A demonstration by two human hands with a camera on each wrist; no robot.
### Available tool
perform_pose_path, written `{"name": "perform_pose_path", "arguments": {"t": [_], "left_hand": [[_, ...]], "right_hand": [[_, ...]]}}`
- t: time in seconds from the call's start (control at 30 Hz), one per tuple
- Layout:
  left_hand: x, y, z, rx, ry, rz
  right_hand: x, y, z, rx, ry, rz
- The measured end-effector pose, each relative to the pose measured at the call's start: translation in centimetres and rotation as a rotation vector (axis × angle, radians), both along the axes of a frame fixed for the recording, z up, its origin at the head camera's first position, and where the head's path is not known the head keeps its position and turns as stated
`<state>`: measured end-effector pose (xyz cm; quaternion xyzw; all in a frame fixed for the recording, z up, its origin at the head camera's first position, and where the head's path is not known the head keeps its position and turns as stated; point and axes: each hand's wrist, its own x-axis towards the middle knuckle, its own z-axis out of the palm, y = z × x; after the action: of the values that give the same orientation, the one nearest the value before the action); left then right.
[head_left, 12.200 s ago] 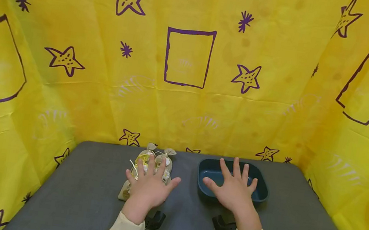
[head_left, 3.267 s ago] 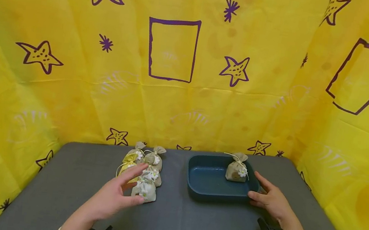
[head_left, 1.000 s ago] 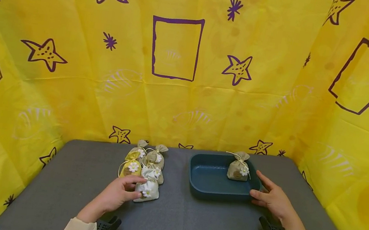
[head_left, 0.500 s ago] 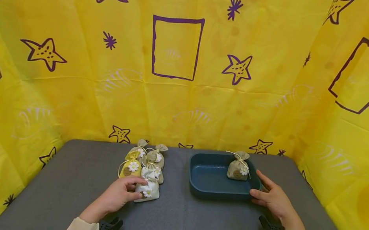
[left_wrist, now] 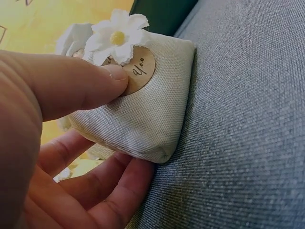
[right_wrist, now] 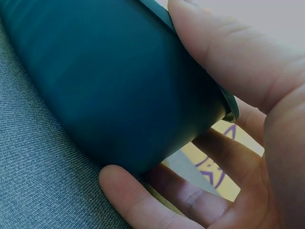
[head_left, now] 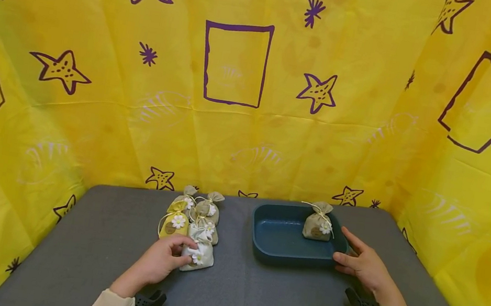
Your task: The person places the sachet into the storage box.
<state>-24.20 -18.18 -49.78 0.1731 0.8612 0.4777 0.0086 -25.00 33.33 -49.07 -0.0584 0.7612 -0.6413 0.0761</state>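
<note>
Left hand's grip (head_left: 161, 261) pinching white pouch (head_left: 206, 257), thumb on its tag (left_wrist: 141, 71); pouch on grey surface (head_left: 247, 301), just beside yellow pouch (head_left: 167, 222), tan pouches (head_left: 204, 205) behind. Right hand's grip (head_left: 368, 273) curled round right end of blue tray (head_left: 280, 238); lone tan pouch (head_left: 313, 228) inside.

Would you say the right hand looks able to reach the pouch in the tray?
Probably yes: the right hand holds the tray near the pouch, so it would first let go, but the tray's open top leaves access.
</note>
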Motion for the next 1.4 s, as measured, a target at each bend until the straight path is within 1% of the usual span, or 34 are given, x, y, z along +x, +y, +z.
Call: {"name": "perform_pose_path", "arguments": {"t": [0.23, 0.4, 0.47, 0.5, 0.53, 0.67, 0.7, 0.73, 0.8, 0.93, 1.13, 1.27, 1.4], "left_hand": [[-0.1, -0.1, -0.2, 0.011, -0.025, -0.004], [-0.2, -0.4, -0.1, 0.056, -0.081, -0.026], [-0.1, -0.5, 0.1, 0.081, -0.101, -0.037], [0.1, -0.4, 0.6, 0.094, -0.11, -0.043], [0.1, -0.3, 0.8, 0.1, -0.119, -0.044], [0.2, -0.2, 1.0, 0.131, -0.146, -0.043], [0.2, -0.2, 1.0, 0.137, -0.155, -0.039], [-0.1, -0.3, 0.6, 0.145, -0.161, -0.035], [-0.1, -0.4, 0.6, 0.171, -0.171, -0.033], [0.0, -0.3, 1.0, 0.196, -0.174, -0.023], [0.5, 0.2, 2.2, 0.201, -0.148, -0.008], [0.7, 0.5, 2.8, 0.199, -0.16, 0.005], [0.9, 0.7, 3.0, 0.209, -0.175, 0.019]], "right_hand": [[-0.1, 0.1, -0.2, 0.004, 0.002, -0.003], [-0.1, 0.2, -0.2, 0.004, 0.007, -0.003], [-0.1, 0.2, -0.3, 0.006, 0.01, -0.001], [-0.1, 0.2, -0.3, 0.005, 0.01, -0.003], [-0.1, 0.2, -0.3, 0.006, 0.01, -0.006], [-0.1, 0.2, -0.4, 0.002, 0.013, -0.004], [-0.1, 0.2, -0.4, 0.002, 0.014, -0.003], [-0.1, 0.2, -0.4, 0.002, 0.015, -0.002], [-0.1, 0.3, -0.5, 0.0, 0.014, -0.003], [-0.1, 0.3, -0.5, 0.002, 0.015, 0.001], [-0.2, 0.4, -0.4, 0.007, 0.013, -0.005], [-0.1, 0.4, -0.4, 0.009, 0.008, -0.009], [-0.2, 0.3, -0.5, 0.011, 0.015, -0.001]]}}
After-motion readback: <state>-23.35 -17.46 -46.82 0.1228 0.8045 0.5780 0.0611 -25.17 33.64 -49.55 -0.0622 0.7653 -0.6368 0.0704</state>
